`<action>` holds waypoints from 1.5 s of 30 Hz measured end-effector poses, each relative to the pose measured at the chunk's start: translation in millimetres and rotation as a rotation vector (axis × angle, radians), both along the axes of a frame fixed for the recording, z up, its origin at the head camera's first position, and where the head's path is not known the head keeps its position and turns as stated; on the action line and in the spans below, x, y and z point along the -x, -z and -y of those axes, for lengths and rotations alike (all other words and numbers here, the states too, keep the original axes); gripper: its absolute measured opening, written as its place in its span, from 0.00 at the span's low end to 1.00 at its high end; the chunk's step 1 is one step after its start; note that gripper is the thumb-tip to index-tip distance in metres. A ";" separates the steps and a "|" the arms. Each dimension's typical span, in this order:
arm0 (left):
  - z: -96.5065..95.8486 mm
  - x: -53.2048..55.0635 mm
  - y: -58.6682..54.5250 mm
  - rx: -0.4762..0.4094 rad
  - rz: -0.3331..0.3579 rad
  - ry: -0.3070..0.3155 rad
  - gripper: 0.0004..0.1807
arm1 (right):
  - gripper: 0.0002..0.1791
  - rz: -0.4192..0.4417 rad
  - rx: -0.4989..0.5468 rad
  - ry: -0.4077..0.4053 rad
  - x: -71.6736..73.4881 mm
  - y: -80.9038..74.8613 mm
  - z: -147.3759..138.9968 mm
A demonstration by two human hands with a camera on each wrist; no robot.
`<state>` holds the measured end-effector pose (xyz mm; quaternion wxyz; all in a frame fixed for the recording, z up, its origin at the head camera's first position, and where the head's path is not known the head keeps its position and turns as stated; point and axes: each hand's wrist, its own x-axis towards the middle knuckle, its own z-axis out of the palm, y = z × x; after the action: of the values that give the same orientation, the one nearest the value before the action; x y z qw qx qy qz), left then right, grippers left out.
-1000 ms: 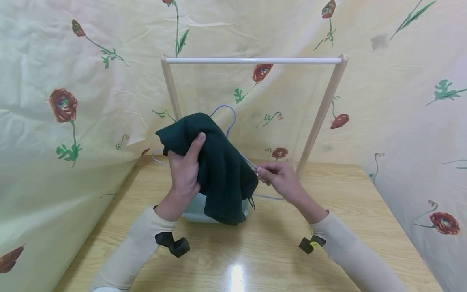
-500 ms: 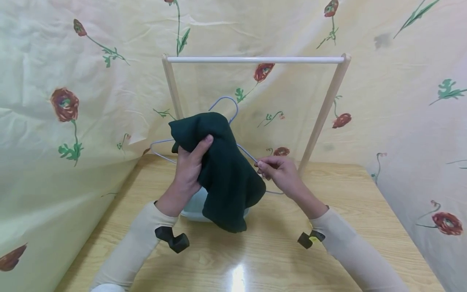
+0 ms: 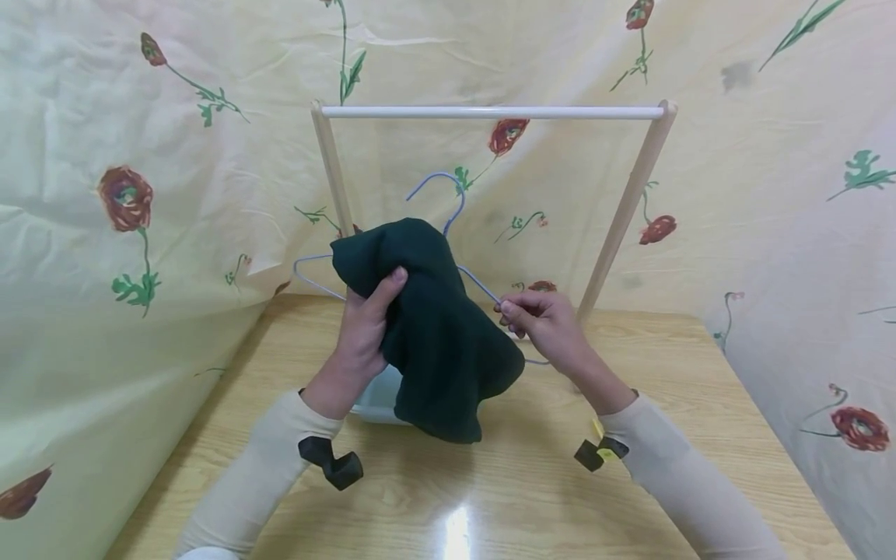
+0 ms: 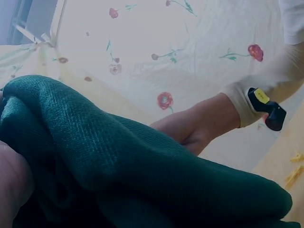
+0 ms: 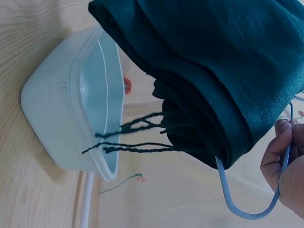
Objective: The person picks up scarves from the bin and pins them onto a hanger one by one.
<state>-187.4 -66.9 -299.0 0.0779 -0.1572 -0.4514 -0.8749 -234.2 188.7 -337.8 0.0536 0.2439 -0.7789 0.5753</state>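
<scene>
A dark green scarf (image 3: 448,342) hangs in folds in front of a blue hanger (image 5: 251,216). My left hand (image 3: 360,330) grips it at the upper left, thumb pressed on the front. Fringe strands (image 5: 142,147) dangle from the scarf's edge in the right wrist view. The hanger's hook rises above the cloth, and its left end pokes out beyond the scarf. My right hand (image 3: 546,323) pinches the hanger's right shoulder between thumb and fingers. Most of the hanger's middle is hidden behind the scarf.
Behind the hands stands a rack with a white rod (image 3: 490,113) across wooden posts (image 3: 623,210). A pale plastic tub (image 5: 52,104) is on the wooden table (image 3: 532,482), partly covered by the scarf from above. Flowered cloth walls (image 3: 770,233) surround the table.
The hanger's hook has risen and shifted slightly right. My left hand and the scarf have moved right across the hanger. My right hand has come up a little, still pinching the hanger.
</scene>
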 end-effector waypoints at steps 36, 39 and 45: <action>22.5 -9.7 8.2 0.064 0.210 -0.038 0.08 | 0.08 -0.194 -0.069 -0.022 3.5 -16.1 -14.0; 23.2 -8.2 9.1 0.059 0.210 -0.023 0.08 | 0.07 -0.201 -0.065 -0.029 4.4 -15.6 -14.3; 26.7 -6.4 10.1 0.081 0.252 0.017 0.08 | 0.08 -0.189 -0.034 -0.061 6.2 -14.6 -16.4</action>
<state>-181.0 -93.5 -309.1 0.0068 -0.0530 -0.4914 -0.8693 -240.4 205.2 -323.2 0.1051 0.3213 -0.7722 0.5381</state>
